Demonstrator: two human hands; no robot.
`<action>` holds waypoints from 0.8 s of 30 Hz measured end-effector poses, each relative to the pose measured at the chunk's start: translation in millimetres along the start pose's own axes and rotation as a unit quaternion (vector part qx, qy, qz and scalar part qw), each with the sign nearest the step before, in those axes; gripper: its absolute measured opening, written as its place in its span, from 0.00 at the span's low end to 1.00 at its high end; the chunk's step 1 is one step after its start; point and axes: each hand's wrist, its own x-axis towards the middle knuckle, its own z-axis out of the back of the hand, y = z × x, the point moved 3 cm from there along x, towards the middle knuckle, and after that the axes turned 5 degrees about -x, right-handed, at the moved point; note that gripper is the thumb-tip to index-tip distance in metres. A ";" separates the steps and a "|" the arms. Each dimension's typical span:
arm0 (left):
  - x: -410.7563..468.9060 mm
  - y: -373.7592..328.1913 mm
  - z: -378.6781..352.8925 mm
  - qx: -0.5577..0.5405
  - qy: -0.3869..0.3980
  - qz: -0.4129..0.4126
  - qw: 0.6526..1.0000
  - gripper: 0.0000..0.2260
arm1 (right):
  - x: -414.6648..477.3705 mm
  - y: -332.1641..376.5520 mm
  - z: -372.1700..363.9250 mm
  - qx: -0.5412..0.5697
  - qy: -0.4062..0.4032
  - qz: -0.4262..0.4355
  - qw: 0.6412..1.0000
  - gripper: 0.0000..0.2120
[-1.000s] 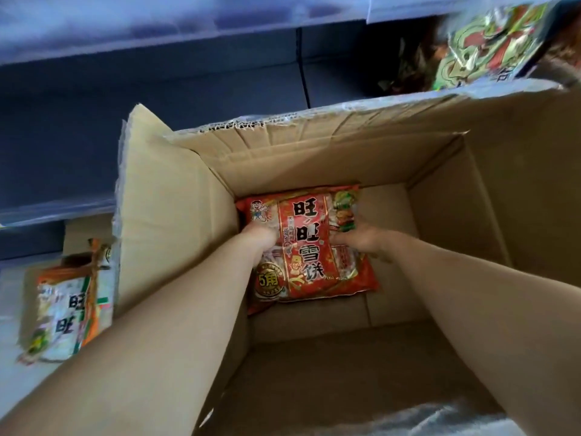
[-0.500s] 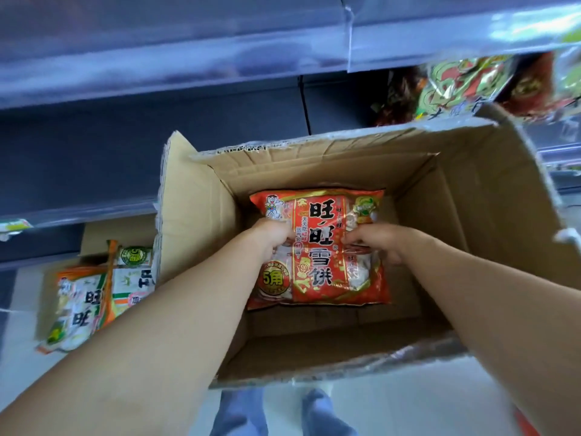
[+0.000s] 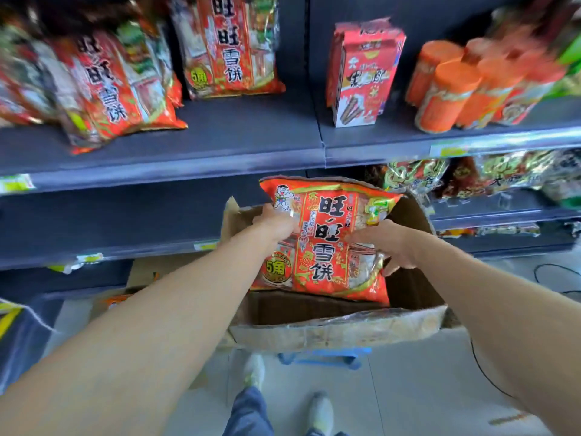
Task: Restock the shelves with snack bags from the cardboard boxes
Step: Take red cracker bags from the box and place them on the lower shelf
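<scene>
Overhead in the head view, on the upper shelf: leaning red packs at left, blurred, with the same print as the held bag; next to them one upright pack; past the shelf joint, a red carton standing on end; then a cluster of orange canisters, smeared toward the far right. Fixed along the front edge at left, a yellow-green price label. Stocked on the lower shelf at right, green-and-gold bags, partly hidden behind the box's rear corner. On the floor: a black cable at right and two pale shoes. Partly covered by the left forearm, a second piece of cardboard. Supported on a blue frame, the open cardboard box, near rim crumpled and taped. Held upright over its mouth, print toward the camera, the snack bag: lower edge inside the opening, top edge above the rear rim and just under the upper shelf's front edge. Gripped at the upper left edge by the left hand and at the right edge, mid-height, by the right hand, fingers curled round the film. Box interior mostly blocked by the bag and in shadow; further contents cannot be told.
</scene>
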 end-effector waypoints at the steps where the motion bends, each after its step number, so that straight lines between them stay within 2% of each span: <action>1: -5.5 -11.9 7.7 -0.002 -0.012 -0.019 1.000 0.35 | -7.0 10.5 4.1 0.008 -0.009 0.013 1.000 0.51; 5: -34.1 -62.8 48.2 -0.045 -0.046 -0.095 0.993 0.29 | -29.5 62.4 10.6 0.021 -0.033 0.081 0.996 0.56; 8: -38.8 -88.7 84.3 -0.074 -0.083 -0.152 0.982 0.20 | -44.1 107.8 6.7 0.044 -0.063 0.142 0.987 0.44; 11: -37.3 -105.8 118.7 -0.100 -0.124 -0.181 0.971 0.19 | -43.4 150.5 -3.5 0.049 -0.079 0.187 0.978 0.43; 17: -6.6 -128.6 161.4 -0.204 -0.089 -0.174 0.959 0.20 | -21.7 217.4 -30.8 0.057 -0.136 0.245 0.958 0.45; 20: 18.3 -140.1 176.8 -0.209 -0.064 -0.165 0.962 0.26 | -4.9 244.5 -36.0 0.046 -0.167 0.234 0.957 0.46; 24: 54.4 -152.4 193.5 -0.211 -0.060 -0.158 0.963 0.24 | 18.0 276.1 -45.4 0.053 -0.170 0.225 0.958 0.45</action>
